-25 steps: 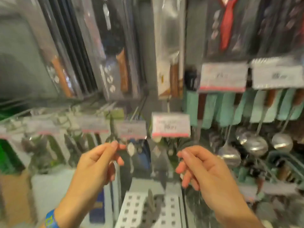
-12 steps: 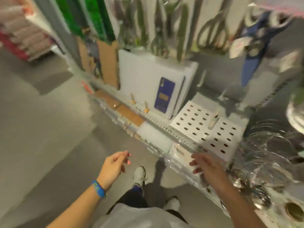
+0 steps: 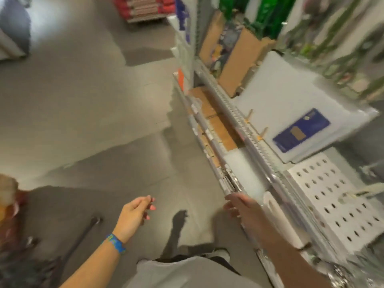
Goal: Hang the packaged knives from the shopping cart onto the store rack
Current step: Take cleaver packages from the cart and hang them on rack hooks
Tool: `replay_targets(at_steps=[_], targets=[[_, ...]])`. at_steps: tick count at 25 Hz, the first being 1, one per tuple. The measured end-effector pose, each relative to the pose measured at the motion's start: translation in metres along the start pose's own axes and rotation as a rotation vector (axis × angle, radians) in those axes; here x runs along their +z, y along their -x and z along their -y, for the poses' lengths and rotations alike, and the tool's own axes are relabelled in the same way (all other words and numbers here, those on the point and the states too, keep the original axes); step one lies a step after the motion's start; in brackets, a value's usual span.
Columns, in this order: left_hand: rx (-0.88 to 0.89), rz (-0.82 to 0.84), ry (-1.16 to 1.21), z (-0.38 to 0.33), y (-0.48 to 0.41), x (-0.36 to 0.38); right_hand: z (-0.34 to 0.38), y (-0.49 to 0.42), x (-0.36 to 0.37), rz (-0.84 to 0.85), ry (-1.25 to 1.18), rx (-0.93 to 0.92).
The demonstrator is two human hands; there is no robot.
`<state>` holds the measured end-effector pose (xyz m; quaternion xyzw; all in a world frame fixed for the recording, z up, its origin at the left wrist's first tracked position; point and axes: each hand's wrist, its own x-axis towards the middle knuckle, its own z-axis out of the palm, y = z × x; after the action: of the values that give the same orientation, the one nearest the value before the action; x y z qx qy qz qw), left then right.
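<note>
Floor (image 3: 83, 100): grey, filling the left and centre of the view.
Store rack (image 3: 249, 129): shelving run along the right side, receding away. Goods hung at its upper right are smeared by blur.
Shopping cart (image 3: 31, 256): judged to be the dark, blurred frame in the lower left corner, below and left of both hands.
Packaged knives: not made out. They are presumed to be in the cart, so their long axis cannot be told.
Left hand (image 3: 135, 215): the nearer to the cart, held out over the floor. Fingers are loosely curled, thumb close to forefinger, nothing held.
Right hand (image 3: 239, 206): held before the rack's lower shelf edge, fingers loosely bent, nothing seen in it. Contact with the edge cannot be told.
Coming reach: judged to run down and leftward, the left hand being better placed.
</note>
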<state>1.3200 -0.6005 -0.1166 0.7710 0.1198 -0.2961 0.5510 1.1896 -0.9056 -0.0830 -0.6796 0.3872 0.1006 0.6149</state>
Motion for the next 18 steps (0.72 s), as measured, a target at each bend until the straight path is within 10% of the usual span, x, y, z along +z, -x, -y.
replay_targets(at_steps=[18], targets=[[-0.338, -0.790, 0.614, 0.235, 0.121, -0.372, 0.118, 0.025, 0.517, 0.881, 0.771, -0.134]])
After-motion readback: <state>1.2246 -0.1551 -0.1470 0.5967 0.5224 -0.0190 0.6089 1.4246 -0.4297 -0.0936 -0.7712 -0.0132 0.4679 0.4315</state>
